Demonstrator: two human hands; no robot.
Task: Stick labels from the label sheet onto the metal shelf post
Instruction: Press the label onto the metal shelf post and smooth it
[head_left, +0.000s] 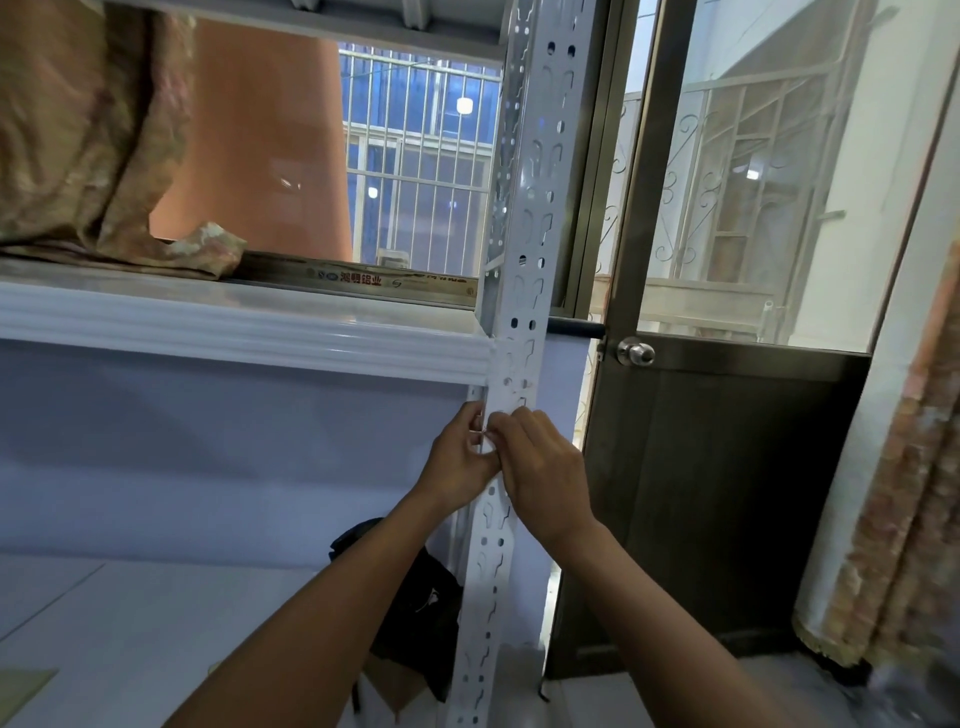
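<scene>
The white perforated metal shelf post (537, 171) runs from the top centre down to the bottom centre. Both hands meet at its left edge, just under the shelf rim. My left hand (457, 465) pinches a small white label with a thin red edge (483, 430) against the post. My right hand (543, 467) covers the front of the post, its fingertips closed on the same label. Above the hands, pale labels with faint red marks (511, 382) lie stuck on the post. Whether the white piece in my left fingers belongs to the label sheet I cannot tell.
A white shelf board (234, 332) juts left from the post with crumpled patterned cloth (88, 130) on it. A dark bag (421, 603) lies on the lower board behind the post. To the right stand a metal door with a round knob (635, 353) and a curtain (904, 519).
</scene>
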